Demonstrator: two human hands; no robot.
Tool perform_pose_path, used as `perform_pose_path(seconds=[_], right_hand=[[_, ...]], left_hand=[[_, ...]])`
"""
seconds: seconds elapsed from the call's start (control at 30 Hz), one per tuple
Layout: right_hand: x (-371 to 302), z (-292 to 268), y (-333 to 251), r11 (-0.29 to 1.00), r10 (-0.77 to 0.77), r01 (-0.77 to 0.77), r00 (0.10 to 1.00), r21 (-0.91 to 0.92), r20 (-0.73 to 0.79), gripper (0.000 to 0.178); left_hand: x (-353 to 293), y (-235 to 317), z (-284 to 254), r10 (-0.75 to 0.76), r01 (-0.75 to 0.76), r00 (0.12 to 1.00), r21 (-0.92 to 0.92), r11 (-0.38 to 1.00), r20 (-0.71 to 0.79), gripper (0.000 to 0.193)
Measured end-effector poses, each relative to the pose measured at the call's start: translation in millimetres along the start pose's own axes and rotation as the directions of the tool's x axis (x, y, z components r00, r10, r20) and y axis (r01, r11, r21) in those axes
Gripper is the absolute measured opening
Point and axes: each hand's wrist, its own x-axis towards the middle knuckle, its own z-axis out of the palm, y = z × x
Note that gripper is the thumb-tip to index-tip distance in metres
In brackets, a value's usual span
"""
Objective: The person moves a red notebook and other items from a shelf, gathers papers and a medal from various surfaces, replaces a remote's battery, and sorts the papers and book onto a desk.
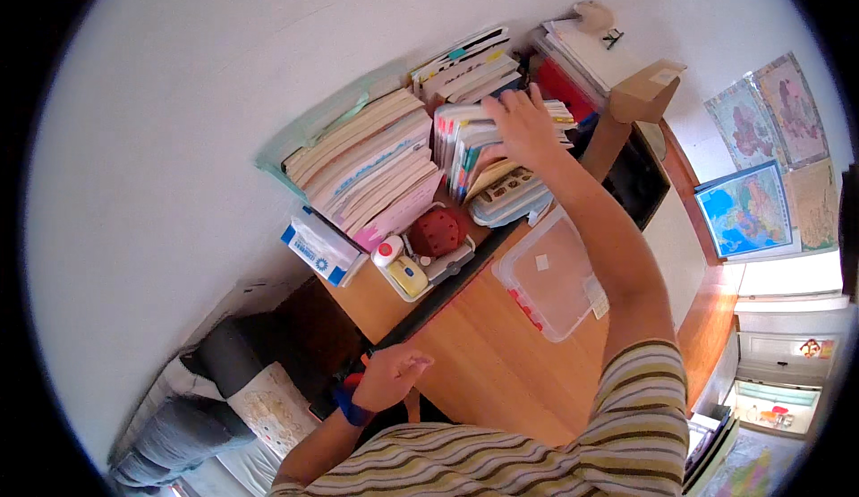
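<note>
My right hand point(528, 130) reaches over a row of upright thin books and folders point(461, 135) on the desk's back part. Its fingers are spread and touch the tops of the row; the thumb lies lower, on the near side. No single book shows lifted out. In front of that row lies a light-blue lidded box point(510, 200) with a patterned top. My left hand point(391, 376) hangs beside the desk's front left edge, fingers loosely curled together, with nothing visible in them. A dark blue band point(351, 405) circles that wrist.
A thick row of books point(367, 166) leans left of my right hand. Before it stand a white tray point(409, 293) with a yellow item, a dark red pouch point(437, 231) and a blue-white box point(324, 248). A clear plastic case point(548, 273) lies on the desk; a cardboard box point(642, 93) sits right.
</note>
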Motion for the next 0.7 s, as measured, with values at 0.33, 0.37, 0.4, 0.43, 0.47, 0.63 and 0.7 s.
perform_pose_path(seconds=[0.33,0.37,0.4,0.43,0.47,0.63,0.7], right_hand=[[6.2,14.2,37.9,0.999,-0.024,0.023,0.999,0.025,0.034,0.063],[6.2,16.3,41.1,0.999,-0.024,0.022,0.998,0.036,0.061,0.058],[8.0,19.7,43.1,0.999,-0.023,0.020,0.997,0.039,0.068,0.058],[12.0,22.3,41.1,0.997,-0.080,0.080,0.997,0.002,-0.007,0.055],[15.8,22.3,39.2,0.991,-0.132,0.129,0.988,-0.043,-0.076,0.052],[36.8,15.8,37.6,0.969,-0.223,0.219,0.975,-0.112,-0.019,0.049],[36.0,18.7,36.6,0.983,-0.146,0.144,0.989,-0.113,-0.005,0.053]], left_hand=[[44.6,36.5,-10.4,0.130,-0.129,0.990,0.023,0.991,-0.050,0.012],[41.7,31.7,-7.8,0.100,-0.100,0.994,-0.007,0.995,-0.034,0.011],[39.5,28.5,-5.3,0.071,-0.071,0.997,-0.037,0.997,-0.016,0.011],[37.0,27.3,-2.8,0.061,-0.062,0.998,-0.041,0.997,-0.015,0.011],[35.7,25.8,-2.8,0.048,-0.048,0.999,-0.034,0.998,-0.005,0.011],[34.3,22.6,-6.8,0.050,-0.050,0.999,0.009,0.999,0.010,0.010],[34.2,21.8,-3.8,0.081,-0.080,0.996,0.022,0.997,-0.029,0.010]])
